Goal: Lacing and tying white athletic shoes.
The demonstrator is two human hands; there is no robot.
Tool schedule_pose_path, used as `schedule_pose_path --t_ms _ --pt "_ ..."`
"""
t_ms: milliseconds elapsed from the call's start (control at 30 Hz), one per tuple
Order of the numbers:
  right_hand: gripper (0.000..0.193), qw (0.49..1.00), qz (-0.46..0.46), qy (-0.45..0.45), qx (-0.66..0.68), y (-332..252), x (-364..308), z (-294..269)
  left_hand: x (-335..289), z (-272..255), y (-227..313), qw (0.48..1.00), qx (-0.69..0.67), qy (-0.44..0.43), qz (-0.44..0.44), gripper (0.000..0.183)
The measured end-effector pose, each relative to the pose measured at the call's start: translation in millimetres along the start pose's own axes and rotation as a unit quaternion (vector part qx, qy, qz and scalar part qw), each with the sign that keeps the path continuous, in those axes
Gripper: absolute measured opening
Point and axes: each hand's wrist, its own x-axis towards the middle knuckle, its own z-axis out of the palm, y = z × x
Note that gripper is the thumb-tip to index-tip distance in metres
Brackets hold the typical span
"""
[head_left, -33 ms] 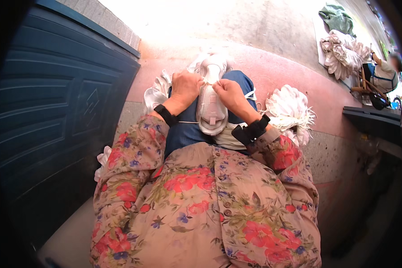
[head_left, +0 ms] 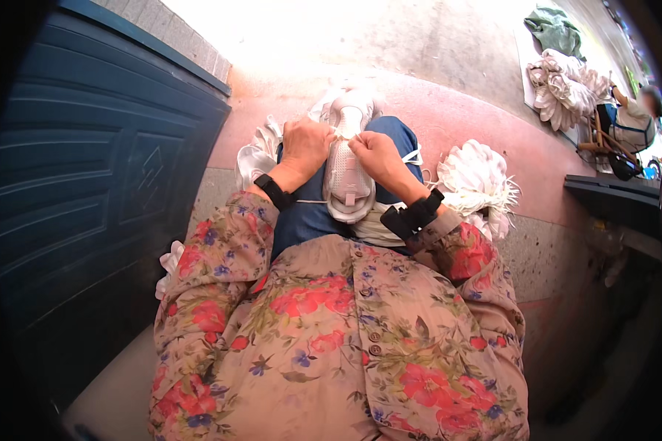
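Between my knees lies a pale pinkish-white sneaker upper [head_left: 343,180], its perforated part toward me and its far end beyond my hands. My left hand [head_left: 307,147] is closed in a pinch at the left side of the upper. Opposite it, my right hand [head_left: 379,156] pinches at the right side. A whitish shoelace [head_left: 340,135] runs short and taut between the fingertips of both hands, across the upper. The exact grip of the fingers is partly hidden by the backs of the hands. Black bands circle both wrists.
To my right lies a fanned bundle of white shoe uppers [head_left: 477,176] with loose laces. More pale uppers [head_left: 257,158] sit by my left knee. A dark blue panelled door [head_left: 103,176] stands at left. Far right, a seated person [head_left: 632,125] is near another heap of uppers [head_left: 563,92].
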Motion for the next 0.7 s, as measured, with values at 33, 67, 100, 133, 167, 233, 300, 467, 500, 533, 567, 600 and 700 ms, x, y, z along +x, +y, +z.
schedule_pose_path --t_ms 33,67,100,133,167,233,300,467,500,533,567,600,700 --pt "0.027 1.0 0.015 -0.016 -0.004 -2.4 0.7 1.3 -3.4 1.3 0.3 0.999 -0.025 0.009 -0.024 0.011" --pt "0.027 0.999 0.03 -0.033 -0.008 -4.1 1.3 1.8 -8.3 2.0 0.7 0.999 -0.025 0.009 -0.023 0.011" --pt "0.027 0.999 0.03 -0.032 -0.007 -3.7 3.5 2.2 -13.3 1.0 2.5 0.998 -0.035 0.045 0.009 0.014" --pt "0.025 0.998 0.03 -0.036 -0.041 -3.1 6.1 2.7 -15.9 -0.7 3.6 0.995 -0.045 0.081 0.041 0.017" --pt "0.024 0.996 0.03 -0.039 -0.075 -2.4 7.5 3.6 -13.7 -2.9 3.6 0.995 -0.044 0.08 0.041 0.017" --pt "0.023 0.99 -0.019 -0.005 -0.141 -4.3 4.2 13.7 -9.0 -10.2 2.6 0.997 -0.078 -0.005 0.008 0.022" --pt "0.021 0.976 -0.069 0.032 -0.206 -3.9 2.2 23.2 -1.3 -10.4 -4.4 0.992 -0.094 -0.074 -0.033 0.023" --pt "0.015 0.943 -0.154 0.043 -0.292 -3.9 -0.5 30.3 2.9 -9.1 -11.9 0.972 -0.184 -0.132 -0.061 0.018" --pt "0.014 0.934 -0.167 0.033 -0.314 -3.8 0.4 29.9 3.3 -7.7 -13.6 0.964 -0.222 -0.133 -0.065 0.018" --pt "0.014 0.934 -0.167 0.034 -0.314 -2.0 0.5 32.2 1.8 -7.0 -15.5 0.952 -0.267 -0.127 -0.071 0.019" --pt "0.012 0.929 -0.174 0.044 -0.324 1.0 1.0 36.6 0.3 -5.4 -15.3 0.953 -0.266 -0.127 -0.071 0.019" --pt "0.011 0.923 -0.181 0.054 -0.335 -0.9 1.3 38.4 -1.4 -4.1 -15.1 0.953 -0.276 -0.107 -0.065 0.021" --pt "0.011 0.91 -0.184 0.068 -0.365 -5.5 -0.6 38.7 -3.5 1.1 -15.1 0.959 -0.27 -0.066 -0.058 0.022"
